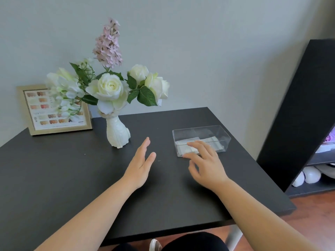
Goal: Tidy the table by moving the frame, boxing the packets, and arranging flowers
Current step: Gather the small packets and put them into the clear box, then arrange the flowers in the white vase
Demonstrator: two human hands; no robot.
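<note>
The person is holding both hands out over the black table [72, 178]. The left hand [140, 168] is hovering flat and empty near the middle of the table, fingers straight and close together, thumb slightly apart. The right hand [206, 163] is hanging just in front of the clear box [201, 140], fingers spread and loosely curled, gripping nothing; whether its fingertips are touching the box wall is unclear. White packets [204, 142] are lying inside the box, toward the table's right side. The white vase [117, 132] is standing upright behind the left hand, holding the flowers [110, 84]. The frame [54, 110] is leaning at the table's far left corner, partly behind the blooms.
</note>
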